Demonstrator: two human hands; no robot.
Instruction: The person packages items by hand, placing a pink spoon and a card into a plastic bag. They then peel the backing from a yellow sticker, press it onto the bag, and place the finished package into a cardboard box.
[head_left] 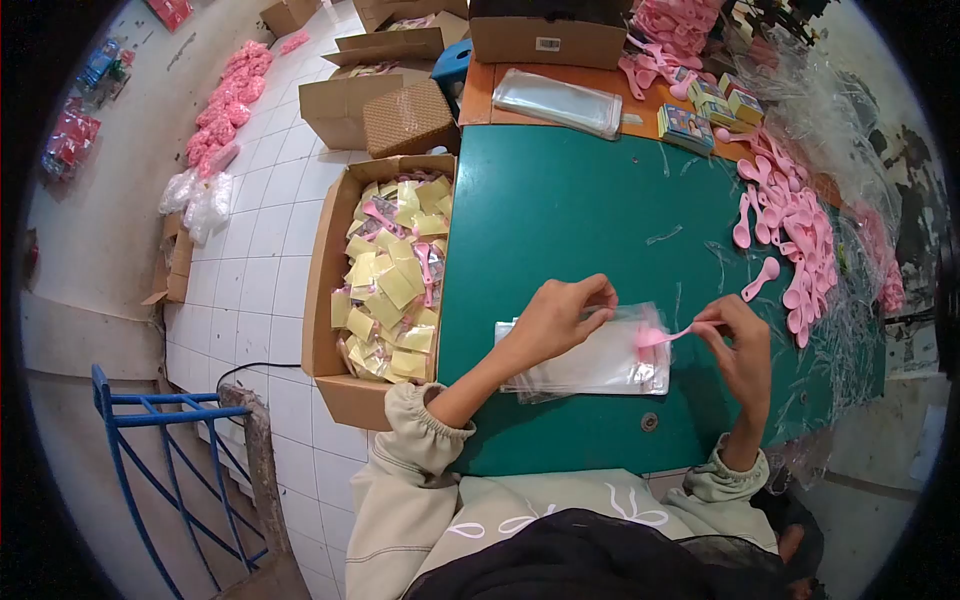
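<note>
Between the finger and thumb of my right hand (738, 350) is the handle end of a pink spoon (655, 338). The spoon's bowl lies at the right end of a clear plastic bag (625, 325), and the frame does not show clearly how far in it is. My left hand (565, 315) is over the bag's upper left part, thumb and fingers curled together; whether they pinch the film is hard to see. Beneath both hands a stack of clear bags (575, 370) lies on the green table (560, 220).
A loose pink spoon (762, 279) and a pile of pink spoons (805, 240) lie at the right. Left of the table stands a cardboard box (325, 290) of packed bags with yellow cards. Small card boxes (686, 128) and a bag bundle (558, 101) sit at the back.
</note>
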